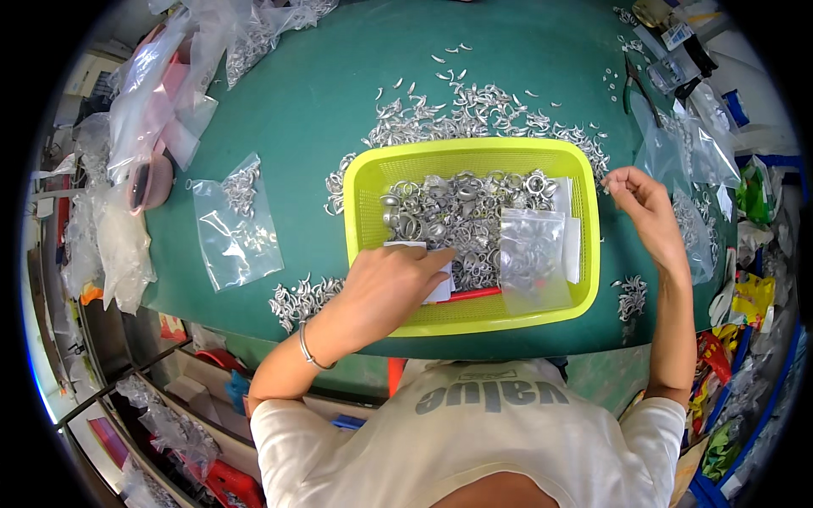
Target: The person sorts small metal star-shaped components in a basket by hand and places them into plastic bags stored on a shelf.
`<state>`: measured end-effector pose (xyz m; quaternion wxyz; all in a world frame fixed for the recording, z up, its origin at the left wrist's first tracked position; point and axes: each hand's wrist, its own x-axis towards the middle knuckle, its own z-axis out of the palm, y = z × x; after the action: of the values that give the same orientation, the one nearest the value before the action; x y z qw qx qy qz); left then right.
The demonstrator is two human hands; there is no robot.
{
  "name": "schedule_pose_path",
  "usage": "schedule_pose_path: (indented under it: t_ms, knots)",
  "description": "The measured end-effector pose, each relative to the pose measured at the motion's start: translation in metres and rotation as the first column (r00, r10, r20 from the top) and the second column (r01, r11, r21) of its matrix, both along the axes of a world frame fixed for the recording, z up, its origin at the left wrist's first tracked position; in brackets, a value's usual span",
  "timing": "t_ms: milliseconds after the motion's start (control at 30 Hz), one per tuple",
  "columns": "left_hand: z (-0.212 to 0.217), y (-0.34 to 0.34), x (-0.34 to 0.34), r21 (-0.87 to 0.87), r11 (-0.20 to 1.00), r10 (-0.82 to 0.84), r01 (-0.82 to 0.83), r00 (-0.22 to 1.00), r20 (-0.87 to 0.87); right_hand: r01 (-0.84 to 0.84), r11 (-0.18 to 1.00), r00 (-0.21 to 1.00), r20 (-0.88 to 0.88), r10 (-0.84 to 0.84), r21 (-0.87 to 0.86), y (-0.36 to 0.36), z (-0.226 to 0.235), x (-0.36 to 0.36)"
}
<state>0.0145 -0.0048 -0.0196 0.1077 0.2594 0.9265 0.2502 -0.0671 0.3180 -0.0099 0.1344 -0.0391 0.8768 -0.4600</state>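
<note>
Right grip [648, 203] pinched closed beside silver pieces [487, 110], left grip [385, 288] unclear over yellow-green basket [474, 149], grey shirt lettering [491, 398]

Bright, fairly even light, glare on clear bag [239, 245], bent edges, black fisheye rim

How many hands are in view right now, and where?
2. The left hand is over the near-left part of the yellow-green basket; the right hand is just right of it, beside loose silver pieces.
</note>
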Motion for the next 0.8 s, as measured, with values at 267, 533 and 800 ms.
schedule_pose_path:
  t_ms: [267,533,800]
  knots:
    - [-0.004,0.013,-0.012,-0.14,0.987,-0.083,0.075,0.995,-0.053,-0.518,0.757,0.733,-0.249,0.633,0.398,-0.078,0.008,0.025]
    - [-0.007,0.008,-0.012,-0.326,0.923,-0.197,0.205,0.979,0.059,-0.607,0.58,0.647,-0.086,0.758,0.544,-0.073,-0.006,0.027]
    - [-0.002,0.012,-0.021,-0.314,0.924,-0.214,0.219,0.976,0.051,-0.645,0.566,0.546,-0.209,0.811,0.513,-0.092,-0.018,0.034]
